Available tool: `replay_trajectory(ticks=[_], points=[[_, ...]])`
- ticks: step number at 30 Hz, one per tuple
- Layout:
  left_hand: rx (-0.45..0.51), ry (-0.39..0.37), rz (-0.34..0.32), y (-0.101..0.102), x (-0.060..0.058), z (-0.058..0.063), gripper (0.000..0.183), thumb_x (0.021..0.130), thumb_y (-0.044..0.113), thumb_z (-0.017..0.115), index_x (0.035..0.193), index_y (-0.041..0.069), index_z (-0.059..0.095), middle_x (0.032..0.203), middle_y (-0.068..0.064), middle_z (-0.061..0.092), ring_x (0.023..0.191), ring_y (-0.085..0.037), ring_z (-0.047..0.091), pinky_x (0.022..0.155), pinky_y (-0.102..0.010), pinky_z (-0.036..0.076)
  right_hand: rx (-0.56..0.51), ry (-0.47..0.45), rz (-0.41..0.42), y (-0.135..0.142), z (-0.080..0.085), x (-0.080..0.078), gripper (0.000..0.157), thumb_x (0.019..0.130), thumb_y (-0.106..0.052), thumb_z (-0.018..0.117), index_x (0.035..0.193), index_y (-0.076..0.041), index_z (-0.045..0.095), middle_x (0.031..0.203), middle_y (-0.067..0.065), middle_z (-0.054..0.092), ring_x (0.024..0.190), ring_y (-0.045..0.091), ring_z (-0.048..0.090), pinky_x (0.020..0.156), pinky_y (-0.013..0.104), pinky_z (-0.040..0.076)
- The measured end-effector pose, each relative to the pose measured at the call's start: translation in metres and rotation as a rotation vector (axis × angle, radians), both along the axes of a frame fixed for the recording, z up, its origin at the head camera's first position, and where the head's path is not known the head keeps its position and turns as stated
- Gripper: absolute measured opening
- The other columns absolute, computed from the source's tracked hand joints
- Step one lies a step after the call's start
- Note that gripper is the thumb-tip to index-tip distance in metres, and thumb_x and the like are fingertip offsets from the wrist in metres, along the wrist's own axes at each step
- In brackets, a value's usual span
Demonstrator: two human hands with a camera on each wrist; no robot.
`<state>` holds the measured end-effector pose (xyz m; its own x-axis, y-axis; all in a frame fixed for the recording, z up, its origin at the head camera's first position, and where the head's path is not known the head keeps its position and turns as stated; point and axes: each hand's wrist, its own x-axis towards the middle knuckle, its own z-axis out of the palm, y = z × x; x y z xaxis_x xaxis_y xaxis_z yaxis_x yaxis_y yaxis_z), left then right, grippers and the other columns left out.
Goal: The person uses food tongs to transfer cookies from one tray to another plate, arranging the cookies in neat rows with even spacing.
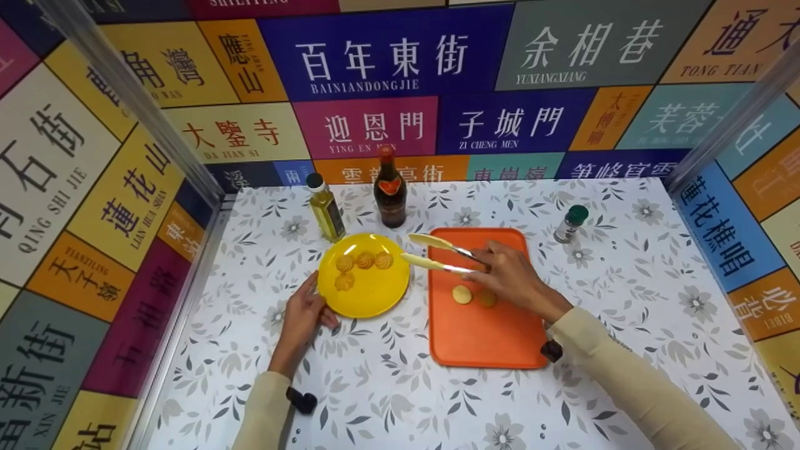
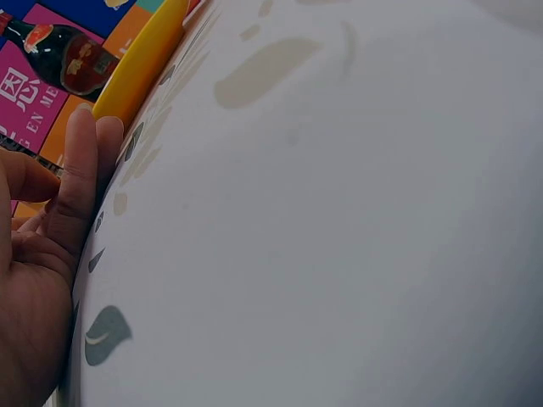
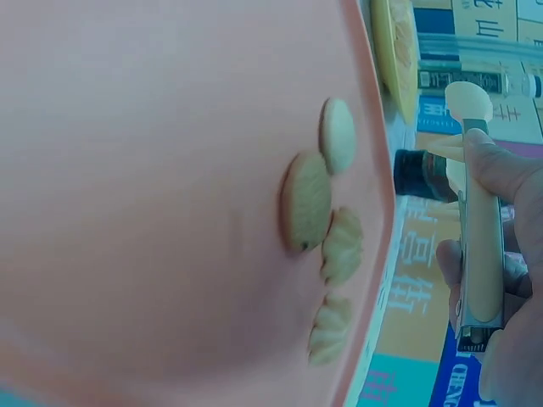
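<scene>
Right grip (image 1: 512,275) pinches tongs (image 1: 431,241), tips apart near the right edge of a yellow plate (image 1: 375,294) holding four biscuits (image 1: 365,260); left grip (image 1: 305,309), loosely spread, touches the plate's left rim. Wall panels (image 1: 412,62) read BAINIANDONGJIE, YING EN MEN. Worktop (image 1: 631,300) shows narrowly between plate and orange tray (image 1: 487,344), broadly rightward.

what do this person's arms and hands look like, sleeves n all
Both arms wear long, plain beige sleeves: the left sleeve and the right sleeve match. A small black device sits near each wrist, one on the left, one on the right. The left hand and right hand wear no gloves.
</scene>
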<state>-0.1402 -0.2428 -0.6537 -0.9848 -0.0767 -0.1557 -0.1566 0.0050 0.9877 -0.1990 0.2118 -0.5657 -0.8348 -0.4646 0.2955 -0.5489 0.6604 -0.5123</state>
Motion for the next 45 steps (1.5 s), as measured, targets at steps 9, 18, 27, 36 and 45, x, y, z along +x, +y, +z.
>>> replay_trajectory(ticks=[9,18,27,36,45], points=[[-0.022,-0.015,0.007,0.0,-0.001,0.001,0.066,0.108,0.001,0.054,0.171,0.012,0.04,0.074,-0.026,0.072,0.055,-0.027,0.071,0.053,-0.036,0.065,-0.04,-0.008,-0.073,0.023,-0.006,0.006,0.051,0.087,-0.029,0.096,0.128,-0.002,0.082,0.086,0.011,0.056,0.07,0.016,0.05,0.057,0.028,0.043],[-0.041,-0.023,0.009,0.0,-0.001,0.002,0.068,0.106,0.001,0.053,0.172,0.012,0.039,0.074,-0.024,0.072,0.056,-0.029,0.072,0.054,-0.038,0.065,-0.057,0.063,-0.103,0.045,-0.009,0.012,0.052,0.086,-0.027,0.096,0.128,0.001,0.081,0.089,0.011,0.06,0.072,0.017,0.052,0.058,0.028,0.042],[-0.035,0.018,-0.004,0.0,0.002,0.004,0.066,0.107,-0.003,0.053,0.171,0.01,0.041,0.073,-0.026,0.071,0.056,-0.028,0.072,0.054,-0.037,0.066,-0.042,0.065,-0.117,0.062,-0.01,0.019,0.053,0.088,-0.026,0.095,0.13,0.001,0.079,0.087,0.01,0.058,0.068,0.014,0.048,0.055,0.027,0.04],[-0.025,0.006,0.005,-0.001,0.001,0.003,0.067,0.106,-0.003,0.052,0.171,0.009,0.04,0.075,-0.027,0.071,0.057,-0.028,0.072,0.054,-0.036,0.066,-0.055,0.045,-0.155,0.075,-0.011,0.028,0.058,0.086,-0.024,0.096,0.133,0.004,0.076,0.085,0.01,0.059,0.067,0.013,0.047,0.054,0.025,0.04],[-0.029,-0.02,0.011,0.0,0.001,0.004,0.067,0.107,0.001,0.054,0.171,0.012,0.041,0.074,-0.024,0.072,0.057,-0.028,0.072,0.055,-0.036,0.066,-0.072,0.101,-0.161,0.087,-0.019,0.037,0.056,0.082,-0.017,0.099,0.129,0.006,0.078,0.083,0.012,0.058,0.064,0.011,0.048,0.053,0.019,0.037]])
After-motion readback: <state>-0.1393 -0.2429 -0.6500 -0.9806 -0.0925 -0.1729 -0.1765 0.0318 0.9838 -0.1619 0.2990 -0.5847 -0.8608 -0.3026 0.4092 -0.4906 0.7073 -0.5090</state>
